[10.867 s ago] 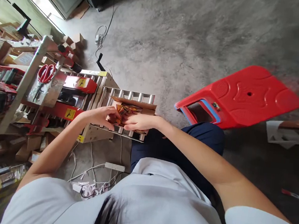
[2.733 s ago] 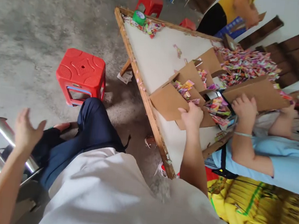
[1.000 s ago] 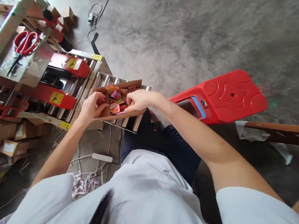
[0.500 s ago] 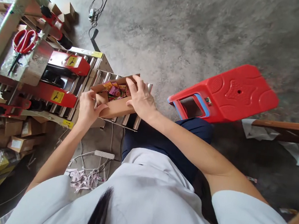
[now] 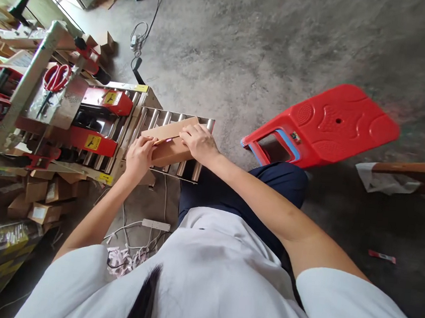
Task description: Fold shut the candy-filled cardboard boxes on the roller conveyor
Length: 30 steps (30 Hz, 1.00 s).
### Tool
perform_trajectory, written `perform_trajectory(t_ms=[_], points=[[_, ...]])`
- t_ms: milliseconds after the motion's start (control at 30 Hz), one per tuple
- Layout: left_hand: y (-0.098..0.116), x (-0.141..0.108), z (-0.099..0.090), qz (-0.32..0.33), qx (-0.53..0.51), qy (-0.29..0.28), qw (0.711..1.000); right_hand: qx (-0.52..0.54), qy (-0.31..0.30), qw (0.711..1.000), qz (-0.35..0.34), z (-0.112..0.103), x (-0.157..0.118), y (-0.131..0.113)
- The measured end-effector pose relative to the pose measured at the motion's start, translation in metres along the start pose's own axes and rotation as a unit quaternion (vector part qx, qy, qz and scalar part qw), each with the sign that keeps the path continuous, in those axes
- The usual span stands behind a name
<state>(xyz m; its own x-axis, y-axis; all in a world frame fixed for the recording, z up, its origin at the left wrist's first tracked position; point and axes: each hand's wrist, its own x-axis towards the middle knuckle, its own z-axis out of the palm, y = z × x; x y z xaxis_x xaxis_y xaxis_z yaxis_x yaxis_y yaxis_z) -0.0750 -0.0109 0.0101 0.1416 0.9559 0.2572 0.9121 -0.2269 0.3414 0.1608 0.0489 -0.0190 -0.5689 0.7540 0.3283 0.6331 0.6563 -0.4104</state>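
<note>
A small brown cardboard box (image 5: 171, 152) rests on the metal rollers of a short conveyor (image 5: 192, 173) in front of me. Its long top flaps lie nearly flat, and a narrow gap between them shows a bit of yellow and pink contents. My left hand (image 5: 139, 155) grips the box's left end, fingers bent over the flap edges. At the opposite end, my right hand (image 5: 200, 145) has its fingers curled on the top flaps. The undersides of both hands' grips are hidden.
Left of the box stands a carton-sealing machine (image 5: 98, 122) with red side guides; red-handled scissors (image 5: 56, 78) lie on top of it. A red plastic stool (image 5: 325, 128) is at the right. Cartons (image 5: 42, 212) are piled lower left, near a power strip (image 5: 156, 225) with cables.
The long flaps have been folded down over the colourful packets, which showed openly before. Both hands have moved from the box's sides onto its top. The view has shifted slightly.
</note>
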Motion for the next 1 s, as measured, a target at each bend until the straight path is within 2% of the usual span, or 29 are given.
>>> perform_trajectory(t_ms=[133,233,300,433,500,567,700,867,1000], points=[[0.011,0.002,-0.005,-0.002,-0.038,0.053,0.998,0.043,0.03,0.998,0.021,-0.005,0.001,-0.001],[0.019,0.001,-0.003,0.006,-0.029,0.085,0.996,0.067,0.06,0.996,0.028,-0.01,0.002,-0.002],[0.024,0.002,0.002,0.022,-0.01,0.061,0.998,0.085,0.062,0.994,0.029,-0.014,0.003,-0.002],[0.033,0.012,0.014,0.063,0.006,-0.028,0.998,0.109,0.043,0.993,0.019,-0.019,0.004,-0.001],[0.038,0.02,0.021,0.063,0.025,-0.067,0.995,0.116,0.036,0.992,0.011,-0.018,0.003,0.0],[0.043,0.029,0.027,0.049,0.051,-0.083,0.994,0.121,0.037,0.992,0.008,-0.016,0.001,0.002],[0.05,0.038,0.04,0.02,0.086,-0.078,0.993,0.127,0.037,0.991,0.012,-0.011,-0.002,0.006],[0.048,0.025,0.043,-0.006,0.043,-0.045,0.998,0.124,0.03,0.992,0.02,-0.005,-0.008,0.008],[0.045,-0.001,0.034,0.031,-0.019,0.002,0.999,0.117,0.023,0.992,0.029,-0.002,-0.014,0.01]])
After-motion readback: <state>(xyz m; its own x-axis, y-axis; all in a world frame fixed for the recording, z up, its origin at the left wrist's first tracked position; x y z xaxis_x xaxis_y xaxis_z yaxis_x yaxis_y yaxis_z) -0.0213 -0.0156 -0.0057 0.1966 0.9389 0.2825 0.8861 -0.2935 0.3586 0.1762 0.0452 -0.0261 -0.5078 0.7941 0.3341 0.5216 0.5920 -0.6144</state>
